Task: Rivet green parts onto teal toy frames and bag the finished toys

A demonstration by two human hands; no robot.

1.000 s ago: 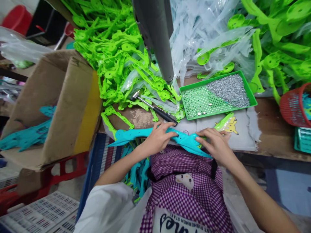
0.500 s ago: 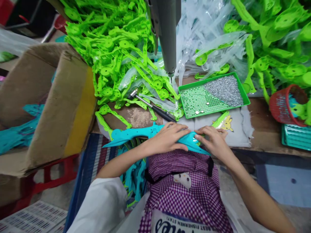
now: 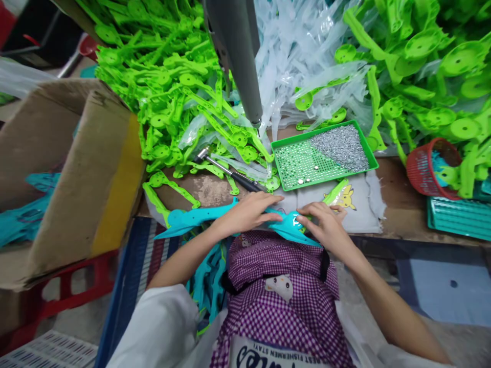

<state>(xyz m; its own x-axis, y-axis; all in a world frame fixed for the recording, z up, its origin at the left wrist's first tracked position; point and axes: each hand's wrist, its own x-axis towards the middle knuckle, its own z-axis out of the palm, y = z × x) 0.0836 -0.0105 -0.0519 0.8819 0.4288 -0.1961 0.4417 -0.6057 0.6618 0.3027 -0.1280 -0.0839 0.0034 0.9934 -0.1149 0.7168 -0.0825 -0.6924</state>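
While our right hand (image 3: 326, 222) pinches the blue part (image 3: 201, 215), we can't tell if our left hand's fingers (image 3: 264, 200) grip; uneven pressure risks tilting.

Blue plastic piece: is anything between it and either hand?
Nothing visible stands between: the left hand lies across the blue plastic piece, and the right hand touches it near its right end. The hammer lies just beyond, not between them.
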